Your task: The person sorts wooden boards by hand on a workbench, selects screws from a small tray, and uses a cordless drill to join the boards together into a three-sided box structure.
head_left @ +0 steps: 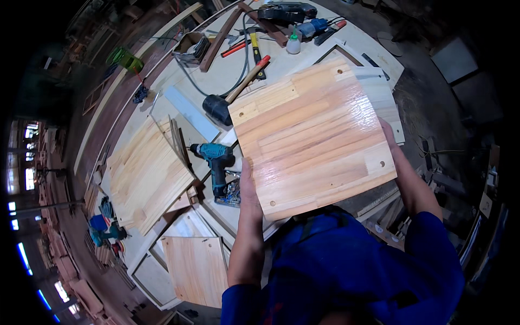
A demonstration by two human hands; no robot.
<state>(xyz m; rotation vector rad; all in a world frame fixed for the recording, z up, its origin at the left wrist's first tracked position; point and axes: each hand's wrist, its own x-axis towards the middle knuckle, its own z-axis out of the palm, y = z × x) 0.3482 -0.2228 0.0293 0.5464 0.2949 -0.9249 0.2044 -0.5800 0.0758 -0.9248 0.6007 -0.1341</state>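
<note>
I hold a glossy varnished wooden panel (314,138) up in front of my chest, above the workbench. It is made of joined light and orange strips and has small drilled holes near its corners. My left hand (248,187) grips its left edge and my right hand (389,142) grips its right edge, fingers hidden behind the board. Both forearms wear blue sleeves.
On the bench (216,81) lie a teal cordless drill (216,162), a black rubber mallet (222,105), a stack of wooden panels (143,176), another panel (197,268), a hammer, a glue bottle (293,43) and a power tool with cable at the far end.
</note>
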